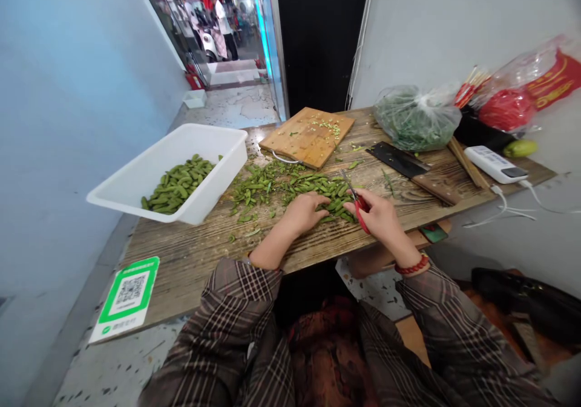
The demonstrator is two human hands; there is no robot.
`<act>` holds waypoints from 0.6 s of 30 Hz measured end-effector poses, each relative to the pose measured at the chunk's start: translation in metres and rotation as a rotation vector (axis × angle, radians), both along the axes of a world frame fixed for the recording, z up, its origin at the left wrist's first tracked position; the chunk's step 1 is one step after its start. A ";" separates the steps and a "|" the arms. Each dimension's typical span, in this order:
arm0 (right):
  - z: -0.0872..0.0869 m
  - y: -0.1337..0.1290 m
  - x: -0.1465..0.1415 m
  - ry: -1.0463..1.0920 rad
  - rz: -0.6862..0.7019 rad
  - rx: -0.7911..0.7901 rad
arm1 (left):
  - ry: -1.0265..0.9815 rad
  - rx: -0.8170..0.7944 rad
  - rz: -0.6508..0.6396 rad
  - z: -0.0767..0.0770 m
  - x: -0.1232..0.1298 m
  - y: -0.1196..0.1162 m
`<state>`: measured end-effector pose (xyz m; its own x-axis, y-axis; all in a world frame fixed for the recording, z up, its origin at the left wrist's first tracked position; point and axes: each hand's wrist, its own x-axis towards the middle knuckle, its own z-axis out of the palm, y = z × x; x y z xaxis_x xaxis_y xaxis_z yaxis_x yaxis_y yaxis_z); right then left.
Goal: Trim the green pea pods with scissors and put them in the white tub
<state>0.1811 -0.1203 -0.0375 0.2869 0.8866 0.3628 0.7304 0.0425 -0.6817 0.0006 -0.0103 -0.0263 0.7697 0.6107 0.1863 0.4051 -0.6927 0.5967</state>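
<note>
Green pods (254, 186) lie in a loose pile across the middle of the wooden table (190, 274). My left hand (305, 212) rests at the pile's near edge, fingers curled toward the pods; what they hold, if anything, is hidden. Red-handled scissors (361, 213) are in my right hand (377, 214), their blades pointing away over the right end of the pile. More pods (181, 180), plump and green, fill part of a white plastic tub (213, 198) at the table's left.
Behind the pile sits a cutting board (304, 135) with chopped bits. To the right are a cleaver (408, 168), a bag of greens (415, 120), a white power bank (494, 164) and cables. A QR-code card (129, 295) lies front left. People (222, 23) are outside the doorway.
</note>
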 end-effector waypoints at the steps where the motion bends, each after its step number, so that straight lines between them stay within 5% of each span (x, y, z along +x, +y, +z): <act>1: 0.000 0.000 0.000 0.003 0.001 -0.001 | 0.029 0.039 0.000 -0.001 0.000 0.000; 5: 0.000 0.000 -0.001 -0.009 0.005 0.000 | -0.144 -0.011 0.103 0.003 -0.001 0.004; 13: 0.001 -0.005 -0.002 -0.030 0.053 -0.002 | -0.713 -0.891 0.288 0.023 -0.012 0.004; 18: 0.007 -0.003 -0.005 0.027 0.097 -0.051 | -0.776 -1.006 0.237 0.027 -0.013 0.001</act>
<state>0.1766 -0.1232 -0.0309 0.2078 0.9277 0.3101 0.7058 0.0773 -0.7042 -0.0125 -0.0096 0.0006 0.5221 0.8486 -0.0855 -0.2296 0.2363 0.9442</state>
